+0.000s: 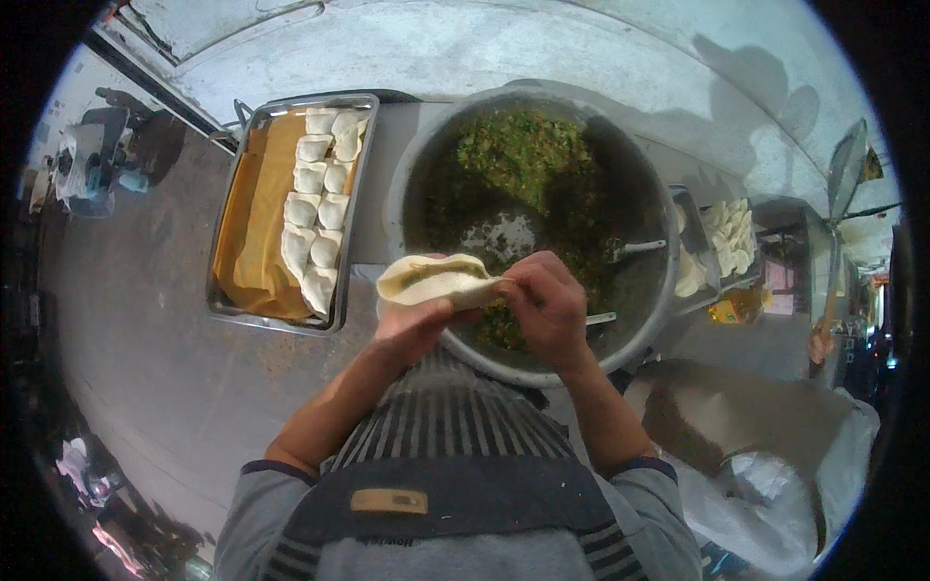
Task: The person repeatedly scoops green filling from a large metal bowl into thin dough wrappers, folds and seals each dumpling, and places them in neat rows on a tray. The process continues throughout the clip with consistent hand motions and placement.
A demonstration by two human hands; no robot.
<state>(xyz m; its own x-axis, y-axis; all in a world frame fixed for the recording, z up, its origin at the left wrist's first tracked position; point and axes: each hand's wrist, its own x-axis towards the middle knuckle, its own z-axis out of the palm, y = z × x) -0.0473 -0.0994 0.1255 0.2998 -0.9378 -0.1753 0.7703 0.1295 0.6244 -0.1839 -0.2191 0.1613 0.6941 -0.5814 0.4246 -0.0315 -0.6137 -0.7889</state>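
A folded dough wrapper hangs between my two hands, just above the near rim of a large metal basin. Its left part gapes while the right end is pinched. My left hand supports it from below, thumb along the near side. The fingers of my right hand squeeze the right end. Green chopped filling lies heaped at the far side of the basin and smeared over its wall. Two light-coloured handles, one upper and one lower, show inside the basin.
On the left, a metal tray lined with brown cloth holds filled dumplings in two rows. To the right are wrappers in trays and a bottle of yellow oil. A sack stands lower right. Another hand grips a long-handled tool.
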